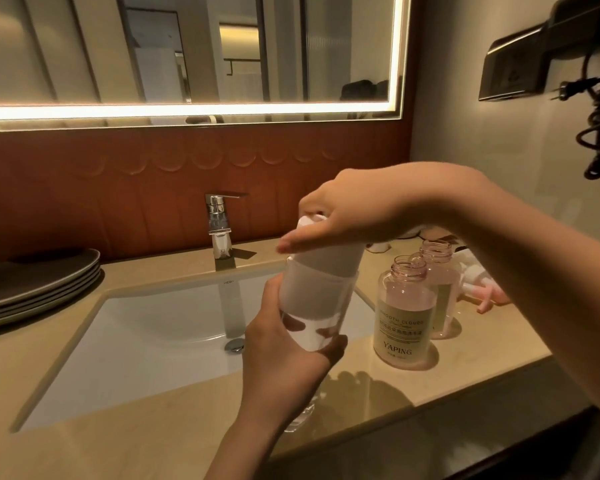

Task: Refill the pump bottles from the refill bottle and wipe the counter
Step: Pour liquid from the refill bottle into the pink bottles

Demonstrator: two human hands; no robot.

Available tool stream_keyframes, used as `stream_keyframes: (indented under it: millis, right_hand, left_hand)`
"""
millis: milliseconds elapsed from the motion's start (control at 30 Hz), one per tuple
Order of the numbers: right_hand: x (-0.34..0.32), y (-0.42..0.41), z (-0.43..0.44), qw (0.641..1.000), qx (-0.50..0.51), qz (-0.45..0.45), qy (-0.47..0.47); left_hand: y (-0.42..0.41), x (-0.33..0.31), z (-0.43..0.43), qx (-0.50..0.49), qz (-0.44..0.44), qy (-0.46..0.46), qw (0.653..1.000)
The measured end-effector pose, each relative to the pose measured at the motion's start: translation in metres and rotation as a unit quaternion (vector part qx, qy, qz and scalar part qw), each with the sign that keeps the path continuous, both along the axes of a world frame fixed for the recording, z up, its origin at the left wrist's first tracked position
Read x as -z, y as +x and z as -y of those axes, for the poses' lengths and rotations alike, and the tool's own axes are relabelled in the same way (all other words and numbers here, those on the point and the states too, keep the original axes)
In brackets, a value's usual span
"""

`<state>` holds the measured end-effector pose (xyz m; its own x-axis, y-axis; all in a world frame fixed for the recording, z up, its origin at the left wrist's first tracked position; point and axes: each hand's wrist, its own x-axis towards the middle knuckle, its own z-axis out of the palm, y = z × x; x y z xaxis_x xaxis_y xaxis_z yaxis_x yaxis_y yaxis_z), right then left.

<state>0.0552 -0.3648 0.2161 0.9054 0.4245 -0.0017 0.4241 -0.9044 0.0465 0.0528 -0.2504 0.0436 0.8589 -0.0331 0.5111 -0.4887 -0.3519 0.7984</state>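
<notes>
My right fingers (312, 237) curl over the cap (307, 221). My left hand (291, 344) wraps the lower body of the refill bottle (319, 282), which I hold above the counter (465, 358) at the sink (153, 323) edge. Its long axis is near upright, cap up. If the cap frees with a jerk, liquid may slop. My right forearm hangs over the open pump bottles (406, 313) and could topple them.

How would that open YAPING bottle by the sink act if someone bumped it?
The YAPING bottle looks fairly steady: it is squat and flat-based, and it seems to hold liquid, so it is probably weighty for its size. Its neck is open, so a hard knock could spill it. The smooth, clear wall may be slippery.
</notes>
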Motion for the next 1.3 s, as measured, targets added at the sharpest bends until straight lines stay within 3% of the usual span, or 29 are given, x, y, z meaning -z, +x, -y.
stream_keyframes:
  millis: [100,167,233,400,533,667,800,1000,1167,1233,1300]
  right_hand:
    - [-0.003,-0.007,0.011,0.990,-0.072,-0.105,0.061]
    - [-0.005,-0.011,0.014,0.980,-0.109,-0.127,0.107]
    - [-0.005,-0.013,0.013,0.986,-0.083,-0.089,0.115]
    - [-0.002,-0.013,0.001,0.998,0.052,-0.027,0.017]
    - [-0.002,-0.007,0.007,1.000,0.010,0.016,0.013]
    - [-0.008,-0.010,0.023,0.992,-0.043,-0.054,0.102]
    - [-0.009,-0.011,0.044,0.982,-0.079,-0.007,0.173]
    - [0.011,-0.012,0.100,0.936,-0.058,0.023,0.348]
    - [0.054,-0.021,0.152,0.847,-0.003,0.000,0.531]
    - [0.078,-0.022,0.171,0.825,0.037,-0.003,0.564]
    - [0.104,-0.023,0.188,0.828,0.088,-0.009,0.554]
  left_hand:
    - [-0.001,0.003,-0.003,0.003,-0.003,-0.003,1.000]
    - [-0.001,0.004,-0.004,0.005,-0.002,-0.010,1.000]
    - [0.000,0.005,-0.004,0.002,0.003,-0.007,1.000]
    - [0.001,0.005,0.000,-0.003,0.021,-0.001,1.000]
    - [-0.001,0.002,0.003,0.007,0.020,0.006,1.000]
    - [0.000,0.001,0.001,0.027,0.013,-0.016,0.999]
    - [0.002,0.001,-0.002,0.044,0.018,-0.036,0.998]
    - [0.006,0.001,-0.004,0.045,0.035,-0.056,0.997]
    - [0.011,0.003,0.000,0.040,0.048,-0.054,0.997]
    - [0.013,0.004,0.002,0.041,0.050,-0.054,0.996]
    - [0.014,0.005,0.007,0.047,0.051,-0.052,0.996]
